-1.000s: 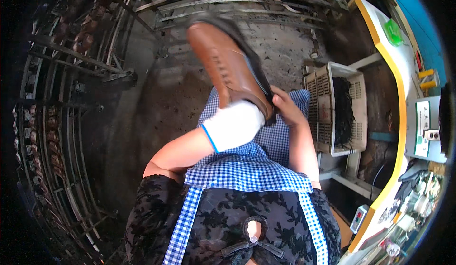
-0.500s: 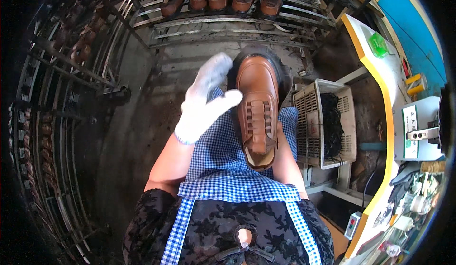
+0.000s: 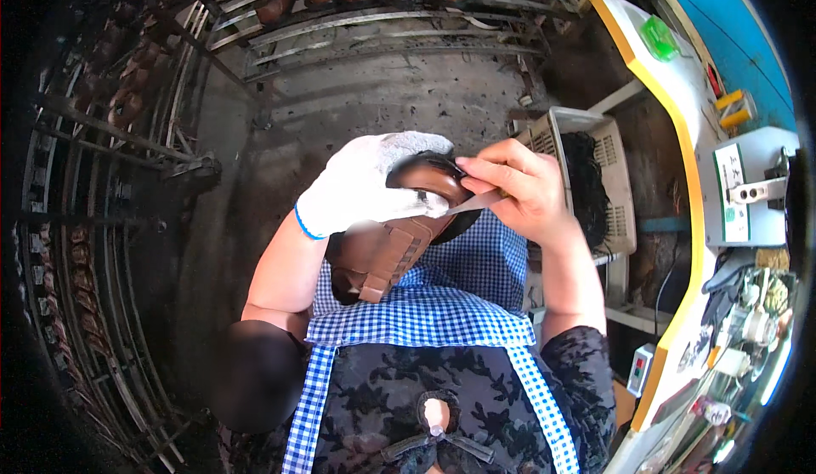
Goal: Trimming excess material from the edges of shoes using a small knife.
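Observation:
A brown leather shoe (image 3: pixel 393 249) with a dark sole is held tilted in front of my apron, its toe up and to the right. My left hand (image 3: pixel 353 181), in a white glove, is closed around its toe end, the thumb over the upper. My bare right hand (image 3: pixel 529 187) pinches close to the sole's edge at the toe. Below those fingertips shows a thin pale flat piece (image 3: pixel 483 203); its exact kind is unclear. The glove hides part of the toe, and the heel end is blurred.
At the far side, a metal rack (image 3: pixel 357 22) carries several brown shoes. More shoe racks (image 3: pixel 110 134) line the left. To the right stand a plastic crate (image 3: pixel 625 185) of black scraps and a yellow-edged workbench (image 3: pixel 693 219) bearing a grey machine (image 3: pixel 752 193) and a green container (image 3: pixel 659 39).
My left hand has gone from open beside the shoe to gripping its toe. The shoe has tilted and swung left and nearer. My right hand has come from behind it to the sole's edge.

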`<state>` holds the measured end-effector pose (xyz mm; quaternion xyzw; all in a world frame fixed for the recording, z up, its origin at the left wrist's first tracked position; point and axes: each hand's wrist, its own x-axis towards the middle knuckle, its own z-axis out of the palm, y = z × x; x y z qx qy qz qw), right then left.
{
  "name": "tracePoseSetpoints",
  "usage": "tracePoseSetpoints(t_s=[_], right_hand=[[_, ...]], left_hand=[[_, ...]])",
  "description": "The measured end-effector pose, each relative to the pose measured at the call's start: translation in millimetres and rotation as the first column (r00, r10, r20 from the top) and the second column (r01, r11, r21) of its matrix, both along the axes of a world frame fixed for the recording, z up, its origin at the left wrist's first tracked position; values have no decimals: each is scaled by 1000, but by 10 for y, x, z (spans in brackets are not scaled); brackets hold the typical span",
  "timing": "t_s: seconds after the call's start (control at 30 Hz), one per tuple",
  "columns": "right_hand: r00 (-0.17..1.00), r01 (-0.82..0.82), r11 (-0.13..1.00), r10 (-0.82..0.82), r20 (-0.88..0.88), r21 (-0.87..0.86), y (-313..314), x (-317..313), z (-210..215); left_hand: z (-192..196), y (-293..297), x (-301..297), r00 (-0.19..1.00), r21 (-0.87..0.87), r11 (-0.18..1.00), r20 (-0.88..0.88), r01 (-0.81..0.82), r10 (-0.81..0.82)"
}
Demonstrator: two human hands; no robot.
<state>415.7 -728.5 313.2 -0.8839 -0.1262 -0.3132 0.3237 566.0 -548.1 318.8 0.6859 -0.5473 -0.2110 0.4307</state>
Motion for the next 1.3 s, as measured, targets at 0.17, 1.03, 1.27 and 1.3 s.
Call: tracePoseSetpoints(t_s=[0.17, 1.03, 1.27, 1.3], right_hand=[[996, -71, 917, 46, -73, -392, 1, -149, 294], [880, -251, 964, 266, -394, 88, -188, -63, 157], [832, -258, 902, 390, -395, 347, -248, -20, -12], [821, -245, 878, 414, -394, 412, -270, -12, -49]], left_hand=[[21, -44, -76, 998, 72, 995, -2, 63, -63], [-88, -197, -164, 983, 196, 964, -57, 182, -174], [-264, -204, -142, 987, 196, 972, -114, 132, -111], [-221, -217, -126, 965, 189, 964, -217, 189, -147]])
